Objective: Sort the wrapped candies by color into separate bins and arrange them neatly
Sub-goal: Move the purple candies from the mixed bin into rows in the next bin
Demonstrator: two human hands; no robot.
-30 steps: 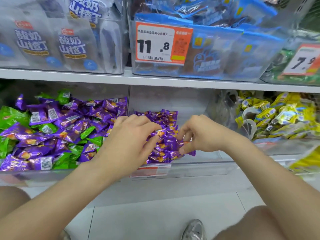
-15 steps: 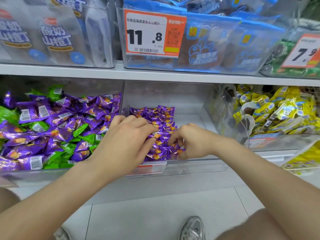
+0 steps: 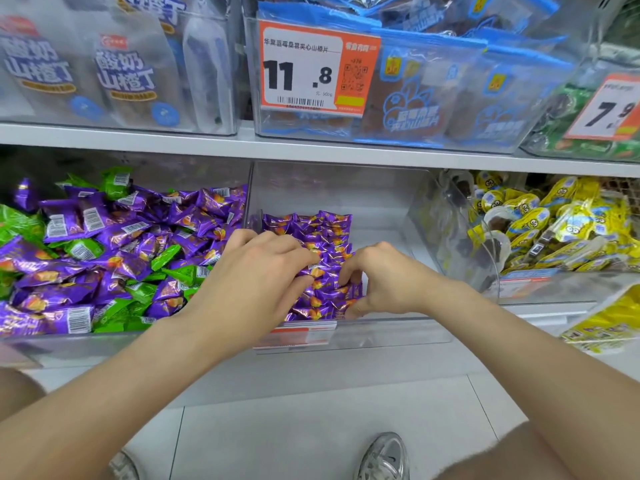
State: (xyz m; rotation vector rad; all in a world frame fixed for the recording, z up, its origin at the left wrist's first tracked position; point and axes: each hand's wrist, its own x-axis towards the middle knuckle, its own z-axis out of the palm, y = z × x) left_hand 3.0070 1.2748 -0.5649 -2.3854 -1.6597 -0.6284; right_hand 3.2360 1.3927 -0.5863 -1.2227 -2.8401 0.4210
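Observation:
Purple wrapped candies (image 3: 311,225) lie in tidy rows in the left part of the clear middle bin (image 3: 381,202). My left hand (image 3: 263,271) reaches in from the left, its bent fingers and thumb closing on candies in the stack. Opposite it, my right hand (image 3: 381,275) curls its fingers over the front candies, with the thumb at the row's near end. The two hands almost meet over the rows. The clear left bin (image 3: 194,174) holds a loose heap of purple candies (image 3: 104,237) mixed with green candies (image 3: 173,252).
Yellow wrapped sweets (image 3: 554,223) fill the clear right bin (image 3: 450,216). The upper shelf (image 3: 311,148) carries bins of blue and white packets with an orange price tag (image 3: 311,69). A red label (image 3: 298,336) is on the middle bin's front. A shoe (image 3: 384,459) stands on the tiled floor.
My right hand has brought a purple candy down and leftward into the rows and now presses against the stack. My left hand stayed on the candies. The view shifted slightly.

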